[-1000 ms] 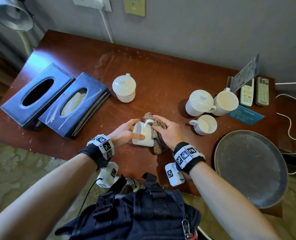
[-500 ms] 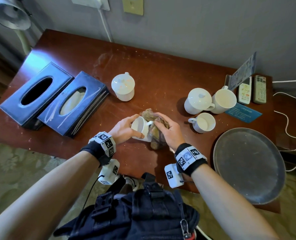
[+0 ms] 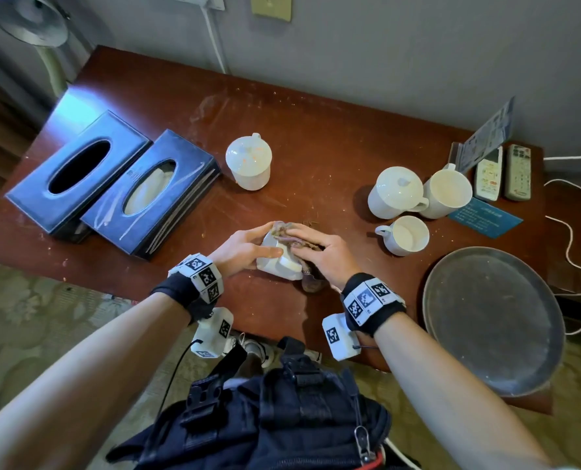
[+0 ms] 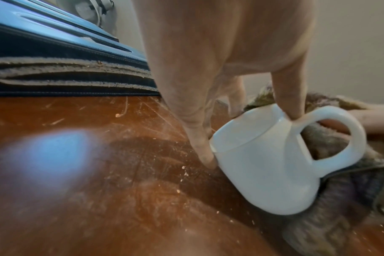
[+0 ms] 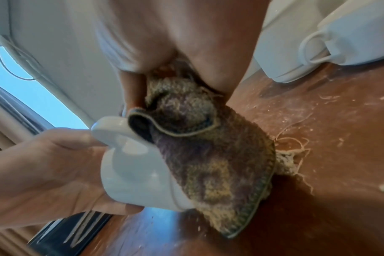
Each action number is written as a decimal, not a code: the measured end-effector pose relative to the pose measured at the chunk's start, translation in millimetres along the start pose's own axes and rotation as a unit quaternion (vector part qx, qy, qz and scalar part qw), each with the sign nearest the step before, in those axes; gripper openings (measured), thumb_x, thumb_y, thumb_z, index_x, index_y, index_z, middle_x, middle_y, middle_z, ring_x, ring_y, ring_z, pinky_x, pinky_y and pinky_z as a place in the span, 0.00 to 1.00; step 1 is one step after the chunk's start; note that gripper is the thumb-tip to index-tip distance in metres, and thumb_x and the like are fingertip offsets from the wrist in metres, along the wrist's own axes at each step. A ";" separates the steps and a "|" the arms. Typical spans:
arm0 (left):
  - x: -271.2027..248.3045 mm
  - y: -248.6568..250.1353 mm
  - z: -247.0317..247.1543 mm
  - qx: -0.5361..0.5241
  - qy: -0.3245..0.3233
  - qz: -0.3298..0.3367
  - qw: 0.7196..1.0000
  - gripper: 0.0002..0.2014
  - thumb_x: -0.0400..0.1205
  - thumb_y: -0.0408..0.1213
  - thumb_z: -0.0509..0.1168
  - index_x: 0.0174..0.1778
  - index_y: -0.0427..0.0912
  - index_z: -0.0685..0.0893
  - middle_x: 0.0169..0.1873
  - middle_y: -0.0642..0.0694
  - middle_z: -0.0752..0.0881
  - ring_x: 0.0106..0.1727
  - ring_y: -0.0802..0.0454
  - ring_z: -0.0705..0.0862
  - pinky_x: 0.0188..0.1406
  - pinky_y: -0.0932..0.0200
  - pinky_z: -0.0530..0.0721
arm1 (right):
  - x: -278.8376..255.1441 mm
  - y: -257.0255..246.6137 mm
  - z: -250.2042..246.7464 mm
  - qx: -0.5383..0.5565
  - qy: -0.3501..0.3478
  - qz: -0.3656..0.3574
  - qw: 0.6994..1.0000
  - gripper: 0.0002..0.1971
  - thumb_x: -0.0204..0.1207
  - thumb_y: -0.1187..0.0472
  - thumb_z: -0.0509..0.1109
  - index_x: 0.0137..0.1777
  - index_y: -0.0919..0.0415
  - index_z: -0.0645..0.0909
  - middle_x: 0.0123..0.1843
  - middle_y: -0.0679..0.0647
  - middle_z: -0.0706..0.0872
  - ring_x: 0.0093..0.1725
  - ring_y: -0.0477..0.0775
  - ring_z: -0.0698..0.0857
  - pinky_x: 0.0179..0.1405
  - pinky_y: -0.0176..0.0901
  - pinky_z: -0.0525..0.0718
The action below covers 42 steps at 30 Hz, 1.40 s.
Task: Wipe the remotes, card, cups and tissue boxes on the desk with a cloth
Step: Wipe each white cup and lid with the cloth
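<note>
A white handled cup (image 3: 280, 264) (image 4: 270, 166) (image 5: 134, 175) lies tilted just above the desk near its front edge. My left hand (image 3: 248, 249) grips its body, thumb near the handle. My right hand (image 3: 319, 252) holds a brown-purple cloth (image 3: 294, 237) (image 5: 208, 152) (image 4: 340, 199) pressed against the cup's right side. Two dark blue tissue boxes (image 3: 78, 174) (image 3: 151, 193) lie at the left. A lidded cup (image 3: 248, 162) stands behind. Three more white cups (image 3: 396, 193) (image 3: 448, 193) (image 3: 406, 235), two remotes (image 3: 489, 174) (image 3: 518, 173) and a blue card (image 3: 485, 217) sit at the right.
A round grey tray (image 3: 492, 317) lies at the front right of the desk (image 3: 316, 147). A standing leaflet holder (image 3: 485, 135) leans by the wall behind the remotes. White cables (image 3: 569, 245) run off the right edge. A lamp (image 3: 31, 18) stands at the far left.
The cup has been turned in my hands, its handle now toward me. The cloth has shifted from beside the handle up over the cup's side.
</note>
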<state>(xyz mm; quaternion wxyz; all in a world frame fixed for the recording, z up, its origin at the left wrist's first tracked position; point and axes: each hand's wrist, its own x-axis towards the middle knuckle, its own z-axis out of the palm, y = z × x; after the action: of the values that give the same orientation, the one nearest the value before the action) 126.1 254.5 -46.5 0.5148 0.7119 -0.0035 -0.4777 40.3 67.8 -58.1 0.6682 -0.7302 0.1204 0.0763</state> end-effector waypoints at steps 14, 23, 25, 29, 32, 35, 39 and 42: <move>-8.9 -7.6 -1.2 0.018 0.003 -0.016 1.000 0.35 0.71 0.39 0.79 0.75 0.45 0.77 0.62 0.45 0.88 0.62 0.45 0.87 0.66 0.42 0.85 | 9.4 -1.1 -6.3 -0.158 0.010 0.006 0.987 0.23 0.75 0.57 0.76 0.64 0.29 0.80 0.70 0.38 0.82 0.72 0.37 0.78 0.77 0.44 0.73; -6.3 -1.9 -3.7 0.056 0.003 0.043 0.997 0.40 0.58 0.45 0.81 0.69 0.53 0.81 0.55 0.46 0.91 0.60 0.41 0.88 0.68 0.35 0.82 | -3.0 0.0 6.4 -0.131 0.020 -0.065 0.989 0.17 0.80 0.56 0.71 0.68 0.44 0.84 0.75 0.44 0.79 0.76 0.37 0.74 0.79 0.40 0.68; -9.6 -1.9 -3.2 0.050 -0.001 0.051 0.997 0.38 0.61 0.41 0.80 0.70 0.52 0.81 0.57 0.47 0.91 0.62 0.43 0.87 0.68 0.38 0.82 | -15.7 3.1 9.3 -0.124 0.010 -0.074 0.990 0.17 0.79 0.55 0.73 0.67 0.44 0.84 0.77 0.44 0.76 0.77 0.36 0.71 0.80 0.38 0.65; -12.1 -3.3 -2.1 0.042 -0.012 0.062 0.997 0.30 0.66 0.29 0.76 0.64 0.56 0.83 0.56 0.48 0.91 0.61 0.44 0.88 0.66 0.40 0.84 | -27.8 10.6 21.3 -0.101 0.014 -0.064 0.993 0.15 0.79 0.57 0.74 0.65 0.46 0.86 0.75 0.36 0.74 0.76 0.26 0.64 0.81 0.32 0.58; -13.8 -7.1 -2.6 0.045 -0.006 0.069 0.997 0.31 0.67 0.28 0.77 0.62 0.62 0.82 0.54 0.50 0.91 0.61 0.43 0.88 0.64 0.40 0.85 | -21.4 13.8 26.9 -0.087 0.035 -0.055 0.994 0.17 0.79 0.60 0.74 0.66 0.46 0.85 0.77 0.41 0.76 0.79 0.37 0.68 0.82 0.38 0.61; -12.1 -14.8 -3.2 0.032 -0.004 0.062 0.998 0.36 0.66 0.28 0.76 0.71 0.56 0.79 0.55 0.46 0.91 0.61 0.41 0.88 0.61 0.42 0.87 | -16.4 15.5 27.2 -0.050 0.028 -0.030 0.998 0.19 0.80 0.59 0.73 0.69 0.44 0.83 0.77 0.41 0.76 0.78 0.37 0.69 0.81 0.39 0.64; -11.0 -17.5 -0.7 0.108 0.029 0.049 0.993 0.54 0.59 0.39 0.80 0.83 0.51 0.66 0.70 0.47 0.81 0.69 0.49 0.81 0.70 0.40 0.81 | -7.4 16.5 18.2 -0.020 0.095 0.043 0.994 0.18 0.81 0.56 0.70 0.70 0.48 0.82 0.70 0.42 0.83 0.72 0.40 0.78 0.77 0.47 0.73; -11.2 -18.2 -0.5 0.139 0.024 0.049 0.989 0.54 0.58 0.48 0.81 0.82 0.61 0.66 0.73 0.53 0.78 0.72 0.52 0.78 0.74 0.41 0.77 | -1.4 16.2 10.4 -0.052 0.142 0.070 0.986 0.16 0.81 0.58 0.70 0.68 0.52 0.84 0.66 0.46 0.87 0.67 0.46 0.82 0.74 0.50 0.77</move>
<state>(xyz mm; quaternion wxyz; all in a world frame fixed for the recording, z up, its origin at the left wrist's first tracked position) 111.4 269.0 -52.4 0.4340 0.7866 -0.0924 -0.4294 35.0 77.0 -74.2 0.5981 -0.7573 0.2610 0.0250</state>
